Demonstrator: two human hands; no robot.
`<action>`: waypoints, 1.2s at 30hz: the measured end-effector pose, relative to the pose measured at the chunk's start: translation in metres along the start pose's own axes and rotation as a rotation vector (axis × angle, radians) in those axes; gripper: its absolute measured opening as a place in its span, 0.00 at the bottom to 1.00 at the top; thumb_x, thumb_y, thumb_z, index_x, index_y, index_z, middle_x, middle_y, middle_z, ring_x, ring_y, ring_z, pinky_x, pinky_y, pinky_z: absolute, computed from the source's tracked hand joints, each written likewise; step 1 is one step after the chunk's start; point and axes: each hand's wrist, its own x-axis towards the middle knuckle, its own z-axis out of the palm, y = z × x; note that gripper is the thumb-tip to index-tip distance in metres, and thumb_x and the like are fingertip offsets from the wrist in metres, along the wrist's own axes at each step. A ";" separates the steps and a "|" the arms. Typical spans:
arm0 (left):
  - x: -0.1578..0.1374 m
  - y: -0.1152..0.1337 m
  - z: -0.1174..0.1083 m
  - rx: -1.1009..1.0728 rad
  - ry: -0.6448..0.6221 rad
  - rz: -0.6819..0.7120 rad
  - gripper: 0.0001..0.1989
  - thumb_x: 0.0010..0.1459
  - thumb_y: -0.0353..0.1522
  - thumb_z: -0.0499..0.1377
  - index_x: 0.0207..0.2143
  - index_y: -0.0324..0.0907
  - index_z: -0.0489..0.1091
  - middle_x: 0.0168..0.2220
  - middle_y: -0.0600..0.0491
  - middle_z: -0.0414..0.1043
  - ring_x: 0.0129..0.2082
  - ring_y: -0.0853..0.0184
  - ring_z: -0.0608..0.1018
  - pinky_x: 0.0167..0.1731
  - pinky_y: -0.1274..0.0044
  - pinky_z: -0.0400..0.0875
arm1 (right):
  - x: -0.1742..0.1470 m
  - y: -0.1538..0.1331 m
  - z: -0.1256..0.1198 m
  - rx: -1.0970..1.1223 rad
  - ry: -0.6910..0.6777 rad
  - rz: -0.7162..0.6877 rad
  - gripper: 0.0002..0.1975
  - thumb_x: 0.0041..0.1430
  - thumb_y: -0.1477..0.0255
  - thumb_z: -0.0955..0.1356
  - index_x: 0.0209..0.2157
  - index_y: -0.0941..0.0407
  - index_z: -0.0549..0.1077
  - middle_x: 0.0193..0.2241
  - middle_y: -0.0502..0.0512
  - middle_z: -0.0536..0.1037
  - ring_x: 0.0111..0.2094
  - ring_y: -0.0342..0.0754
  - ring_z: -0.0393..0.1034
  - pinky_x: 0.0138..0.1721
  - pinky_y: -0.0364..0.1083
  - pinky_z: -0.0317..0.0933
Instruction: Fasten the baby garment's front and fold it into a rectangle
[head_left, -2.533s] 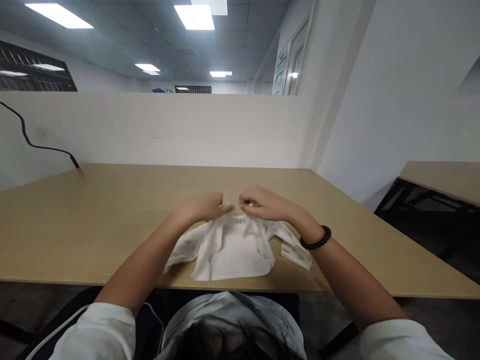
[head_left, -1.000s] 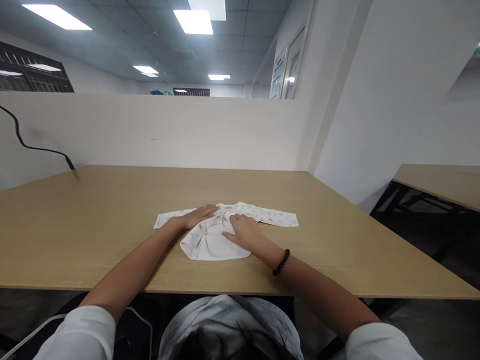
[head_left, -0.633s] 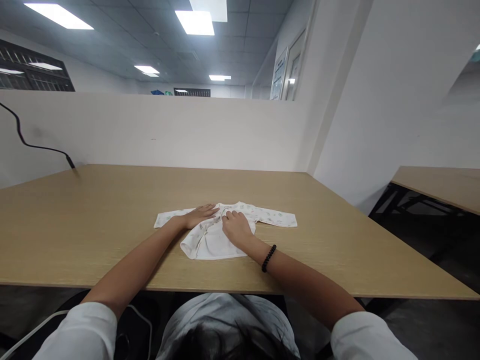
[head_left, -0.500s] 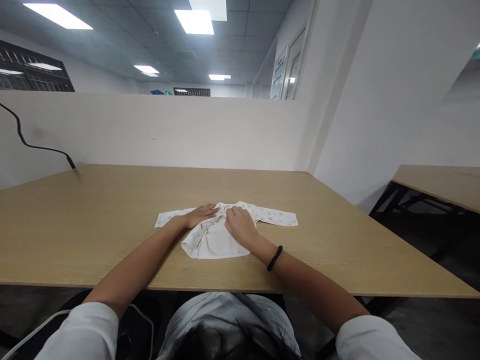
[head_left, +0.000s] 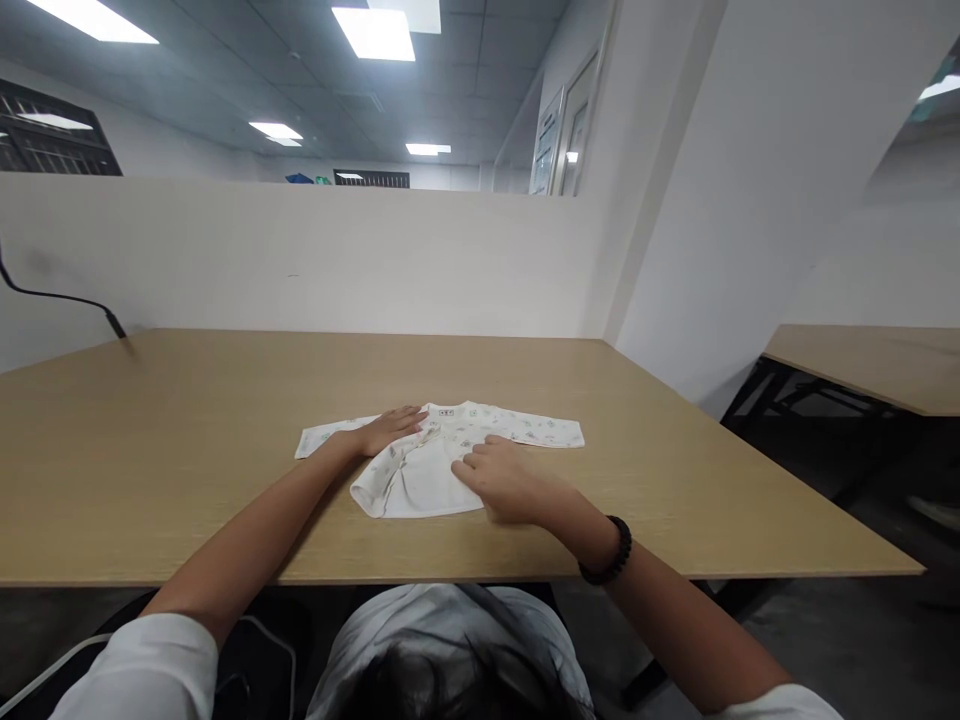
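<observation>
A small white baby shirt [head_left: 435,480] with a faint print lies on the table, its long sleeves spread out to both sides. A small label shows at its neckline. My left hand [head_left: 391,428] rests flat on the upper left of the shirt, fingers stretched out. Over the right side of the body is my right hand [head_left: 501,480], its fingers curled and the thumb toward the left. Whether cloth is caught in those fingers is hidden. The shirt's lower left edge curls up a little, and its lower right part is behind my right hand.
The wooden table [head_left: 225,390] meets a low white partition [head_left: 375,260] at the back. A black cable [head_left: 60,296] comes down at the far left. Another table [head_left: 862,360] stands to the right, beyond a white wall.
My right hand has moved from near the neckline down and to the right, uncovering the label. My left hand stays on the shirt. The view has shifted slightly.
</observation>
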 end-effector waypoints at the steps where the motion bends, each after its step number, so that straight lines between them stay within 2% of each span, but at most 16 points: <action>1: 0.001 0.000 0.000 -0.015 0.030 -0.013 0.32 0.66 0.51 0.43 0.65 0.45 0.57 0.67 0.49 0.54 0.67 0.58 0.55 0.63 0.68 0.48 | -0.003 -0.005 -0.005 0.030 -0.033 0.003 0.07 0.52 0.79 0.66 0.34 0.59 0.72 0.29 0.59 0.76 0.32 0.51 0.69 0.36 0.47 0.56; 3: 0.007 0.001 -0.002 -0.049 0.117 -0.069 0.33 0.63 0.52 0.47 0.63 0.43 0.61 0.65 0.46 0.58 0.64 0.55 0.60 0.62 0.68 0.52 | -0.004 -0.010 -0.011 0.137 -0.077 0.022 0.03 0.53 0.75 0.66 0.30 0.57 0.74 0.27 0.57 0.76 0.29 0.49 0.68 0.33 0.46 0.54; 7: 0.028 0.003 -0.003 -0.105 0.335 -0.291 0.28 0.53 0.49 0.58 0.49 0.40 0.72 0.54 0.40 0.71 0.56 0.48 0.69 0.55 0.66 0.60 | 0.016 0.008 -0.008 0.409 -0.021 0.087 0.10 0.59 0.66 0.66 0.29 0.54 0.75 0.26 0.51 0.76 0.27 0.45 0.67 0.29 0.43 0.51; 10: 0.045 0.006 -0.002 -0.257 0.421 -0.422 0.20 0.43 0.45 0.65 0.35 0.42 0.74 0.38 0.45 0.78 0.43 0.51 0.76 0.40 0.72 0.67 | 0.047 0.041 0.009 0.488 0.088 0.292 0.07 0.60 0.69 0.66 0.36 0.55 0.75 0.31 0.51 0.77 0.30 0.44 0.68 0.29 0.42 0.51; 12: 0.051 0.011 0.000 -0.385 0.404 -0.453 0.15 0.40 0.42 0.66 0.29 0.42 0.72 0.27 0.51 0.75 0.30 0.58 0.75 0.28 0.76 0.64 | 0.070 0.063 0.027 0.466 0.142 0.473 0.09 0.58 0.75 0.66 0.41 0.56 0.74 0.34 0.52 0.78 0.33 0.45 0.69 0.30 0.42 0.52; 14: 0.052 0.018 0.000 -0.498 0.360 -0.448 0.13 0.42 0.40 0.65 0.26 0.41 0.71 0.21 0.55 0.69 0.22 0.65 0.70 0.21 0.77 0.58 | 0.091 0.077 0.049 0.510 0.196 0.609 0.10 0.56 0.77 0.67 0.41 0.57 0.73 0.35 0.54 0.77 0.34 0.46 0.69 0.31 0.41 0.54; 18: 0.047 0.031 -0.001 -0.735 0.322 -0.410 0.14 0.47 0.41 0.63 0.31 0.40 0.71 0.21 0.57 0.67 0.18 0.70 0.66 0.17 0.80 0.52 | 0.116 0.076 0.092 0.728 0.391 0.743 0.06 0.54 0.75 0.69 0.36 0.59 0.72 0.32 0.53 0.76 0.33 0.44 0.68 0.34 0.41 0.57; 22: 0.044 0.034 -0.001 -0.905 0.303 -0.359 0.15 0.47 0.42 0.65 0.31 0.40 0.70 0.19 0.58 0.65 0.16 0.72 0.65 0.15 0.81 0.52 | 0.121 0.063 0.113 0.764 0.520 0.771 0.07 0.54 0.71 0.71 0.33 0.58 0.70 0.32 0.51 0.75 0.34 0.44 0.68 0.36 0.41 0.58; 28: 0.046 0.035 0.001 -1.026 0.321 -0.316 0.16 0.44 0.40 0.68 0.29 0.40 0.68 0.20 0.57 0.67 0.17 0.72 0.68 0.17 0.81 0.59 | 0.120 0.061 0.115 0.746 0.521 0.800 0.02 0.55 0.74 0.69 0.31 0.57 0.71 0.31 0.52 0.77 0.35 0.45 0.70 0.37 0.42 0.59; 32: 0.045 0.039 0.002 -1.103 0.314 -0.275 0.19 0.42 0.40 0.70 0.32 0.39 0.69 0.25 0.55 0.72 0.22 0.70 0.73 0.23 0.80 0.66 | 0.119 0.061 0.113 0.754 0.515 0.792 0.05 0.54 0.70 0.70 0.31 0.57 0.71 0.31 0.52 0.77 0.35 0.46 0.71 0.38 0.42 0.60; 36: 0.044 0.039 0.003 -1.110 0.286 -0.271 0.23 0.40 0.43 0.71 0.34 0.38 0.70 0.29 0.53 0.74 0.26 0.68 0.75 0.27 0.78 0.68 | 0.120 0.062 0.114 0.777 0.499 0.805 0.06 0.54 0.69 0.70 0.30 0.57 0.72 0.30 0.52 0.78 0.35 0.45 0.71 0.38 0.42 0.61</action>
